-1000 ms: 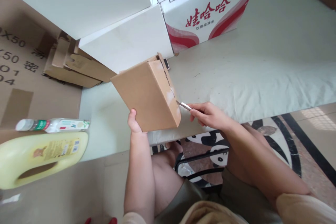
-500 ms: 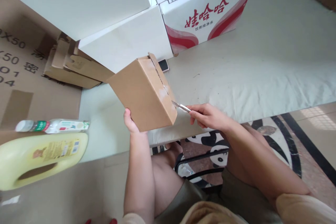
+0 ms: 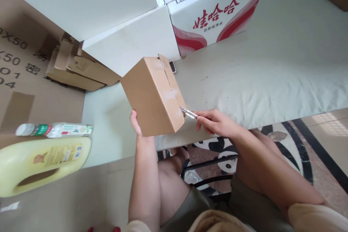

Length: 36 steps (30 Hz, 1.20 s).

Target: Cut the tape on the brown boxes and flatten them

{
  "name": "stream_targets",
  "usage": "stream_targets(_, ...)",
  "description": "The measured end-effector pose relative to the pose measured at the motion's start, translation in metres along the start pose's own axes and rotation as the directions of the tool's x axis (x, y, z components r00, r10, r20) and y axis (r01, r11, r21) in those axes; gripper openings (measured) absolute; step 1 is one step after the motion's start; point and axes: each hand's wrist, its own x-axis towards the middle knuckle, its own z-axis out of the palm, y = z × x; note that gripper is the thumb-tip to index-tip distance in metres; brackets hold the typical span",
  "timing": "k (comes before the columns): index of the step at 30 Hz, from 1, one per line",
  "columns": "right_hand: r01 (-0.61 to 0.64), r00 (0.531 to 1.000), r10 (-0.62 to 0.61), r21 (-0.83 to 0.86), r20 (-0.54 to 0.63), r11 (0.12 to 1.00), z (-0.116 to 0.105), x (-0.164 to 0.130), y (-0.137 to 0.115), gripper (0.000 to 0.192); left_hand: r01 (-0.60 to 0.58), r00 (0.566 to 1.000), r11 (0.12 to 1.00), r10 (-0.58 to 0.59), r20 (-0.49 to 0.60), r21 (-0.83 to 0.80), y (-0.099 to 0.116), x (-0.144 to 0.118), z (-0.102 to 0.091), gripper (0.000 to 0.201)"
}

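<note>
My left hand grips a small brown cardboard box by its lower left side, holding it tilted over the covered table. Most of that hand's fingers are hidden behind or beneath the box. A taped seam runs along the box's right-hand face, with a dark slit open in its upper part. My right hand is closed around a slim metal utility knife. The knife's tip touches the lower end of the seam face. Behind the box a small dark-screened device partly shows.
White cartons stand along the back, one with red lettering. Folded cardboard leans at the left. A clear plastic bottle and a large yellow jug lie at the left. The pale tablecloth extends right.
The box has shifted slightly right and turned a little, showing more of its seam face. The knife's tip stays at the lower seam, its angle a bit steeper.
</note>
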Motion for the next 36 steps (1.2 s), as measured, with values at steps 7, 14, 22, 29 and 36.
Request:
stream_targets(7, -0.061, 0.998, 0.061, -0.018, -0.003, 0.998, -0.004, 0.001, -0.005, 0.049, -0.112, 0.984, 0.991, 0.1, -0.148, -0.077, 0.003, -0.004, 0.013, 0.049)
stream_targets(14, -0.012, 0.993, 0.024, -0.108, 0.113, 0.994, -0.005, -0.006, -0.009, 0.04, -0.062, 0.983, 0.977, 0.024, -0.182, -0.206, 0.009, 0.006, 0.003, 0.049)
stream_targets(22, -0.102, 0.845, -0.119, -0.376, -0.521, 0.921, -0.026, 0.004, 0.027, 0.05, -0.089, 0.99, 0.977, 0.066, -0.121, -0.193, 0.017, -0.001, 0.007, 0.055)
stream_targets(29, 0.034, 0.815, -0.373, -0.606, -0.444, 0.795, -0.028, 0.009, 0.042, 0.048, 0.048, 0.994, 0.965, -0.072, -0.086, -0.257, 0.01, -0.001, 0.005, 0.056)
stream_targets(36, 0.367, 0.786, -0.544, -0.485, -0.294, 0.793, -0.013, 0.003, 0.027, 0.064, 0.131, 0.984, 0.985, -0.143, -0.105, -0.116, 0.002, -0.002, -0.002, 0.061)
